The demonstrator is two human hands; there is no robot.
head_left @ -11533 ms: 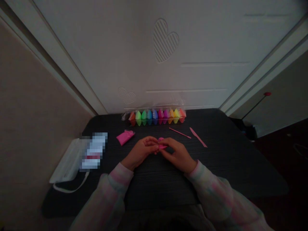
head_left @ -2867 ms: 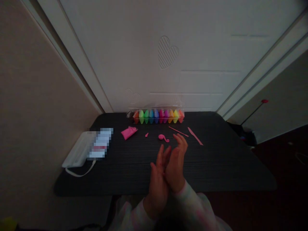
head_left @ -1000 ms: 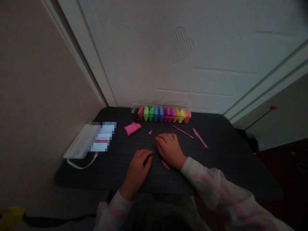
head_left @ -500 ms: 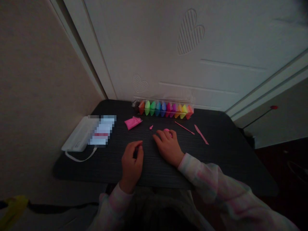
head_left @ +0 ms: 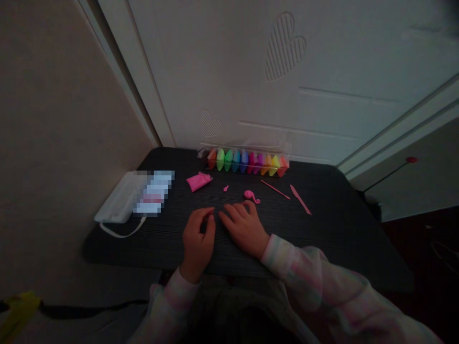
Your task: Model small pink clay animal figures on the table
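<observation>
My right hand [head_left: 245, 227] lies palm down on the dark table with its fingers spread, holding nothing I can see. Just beyond its fingertips rests a pink piece of modelling clay [head_left: 248, 195], a rounded coil with a thin curled tail. To the left, my left hand [head_left: 198, 239] is loosely curled, thumb and fingertips slightly apart; I see nothing held in it. A tiny pink clay scrap [head_left: 225, 188] lies farther back between the hands. Beside that scrap is a crumpled pink clay packet [head_left: 199, 182].
A clear tray of colourful clay packets [head_left: 244, 161] stands at the back edge. A thin pink stick tool [head_left: 275, 189] and a pink plastic knife [head_left: 300, 199] lie right. At left are a white box-like device [head_left: 116, 198], a cable [head_left: 120, 236] and a blurred-out screen [head_left: 154, 193].
My right hand has drawn back off the pink clay coil, toward me and slightly left, uncovering it. The left hand has hardly moved.
</observation>
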